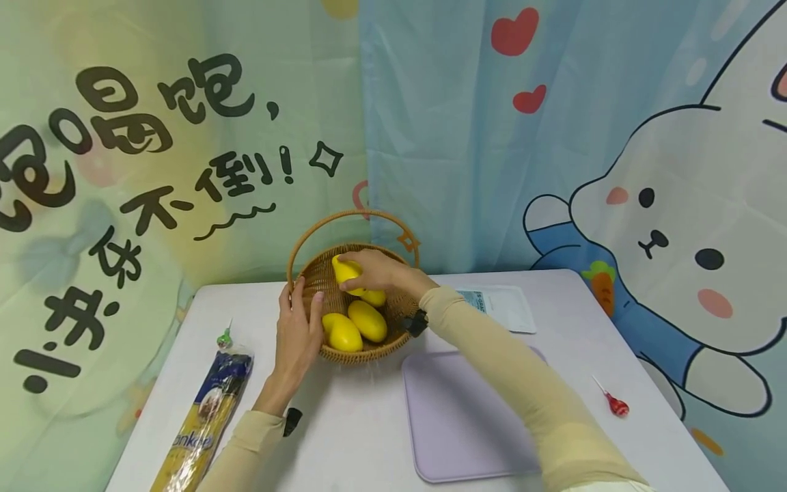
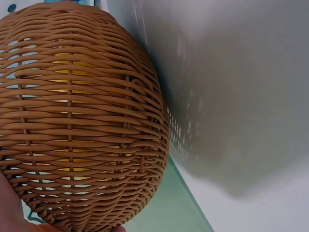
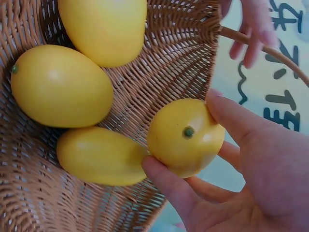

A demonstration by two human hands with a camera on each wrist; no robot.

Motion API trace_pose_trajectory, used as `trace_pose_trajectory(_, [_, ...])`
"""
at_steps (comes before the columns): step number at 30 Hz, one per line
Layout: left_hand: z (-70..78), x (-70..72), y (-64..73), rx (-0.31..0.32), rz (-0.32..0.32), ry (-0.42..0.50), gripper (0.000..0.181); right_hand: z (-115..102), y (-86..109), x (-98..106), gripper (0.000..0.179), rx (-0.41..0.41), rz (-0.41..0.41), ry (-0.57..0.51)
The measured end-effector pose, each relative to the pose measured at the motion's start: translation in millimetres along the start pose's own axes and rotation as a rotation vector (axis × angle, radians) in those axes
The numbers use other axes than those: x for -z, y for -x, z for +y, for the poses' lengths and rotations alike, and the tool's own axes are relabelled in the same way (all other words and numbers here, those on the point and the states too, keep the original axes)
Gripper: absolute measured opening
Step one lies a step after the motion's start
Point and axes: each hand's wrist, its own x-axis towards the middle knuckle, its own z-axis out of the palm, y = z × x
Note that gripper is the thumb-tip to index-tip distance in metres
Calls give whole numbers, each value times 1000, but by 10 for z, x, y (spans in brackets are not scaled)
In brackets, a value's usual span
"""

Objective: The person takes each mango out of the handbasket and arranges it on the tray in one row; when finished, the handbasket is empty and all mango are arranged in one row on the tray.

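A brown wicker basket (image 1: 321, 281) with an arched handle stands tilted toward me at the back of the table. My left hand (image 1: 298, 335) grips its left rim near the handle's base; the left wrist view shows the woven outer side (image 2: 82, 111) close up. Over the basket's opening, my right hand (image 1: 384, 270) pinches a yellow mango (image 3: 176, 145) between thumb and fingers, its green stem end facing the right wrist camera. Inside lie more yellow mangoes: one at the front left (image 1: 343, 335), one beside it (image 1: 367, 321), and another (image 1: 374, 298) partly hidden under the right hand.
A lilac tray (image 1: 451, 437) lies right of centre, below my right forearm. Behind it is a white packet (image 1: 515, 307). A red lollipop (image 1: 617, 406) lies at right. At left are a long spaghetti packet (image 1: 205, 417) and a green lollipop (image 1: 224, 338). A printed curtain (image 1: 430, 137) hangs behind.
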Motion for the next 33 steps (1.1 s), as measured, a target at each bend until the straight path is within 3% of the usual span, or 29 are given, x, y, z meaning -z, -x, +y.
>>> trace_pose_trajectory(6, [7, -6, -6, -3, 4, 4, 67, -10, 219, 114, 70, 32, 90, -13])
trace_pose_trajectory(13, [13, -20, -15, -1, 6, 7, 66, -60, 626, 177, 69, 45, 235, -53])
trace_pose_trajectory(26, [20, -15, 10, 16, -4, 5, 66, -48, 1369, 115, 69, -20, 415, -144])
trace_pose_trajectory(33, [2, -17, 20, 17, -7, 3, 66, 49, 1775, -98, 69, -40, 459, -153])
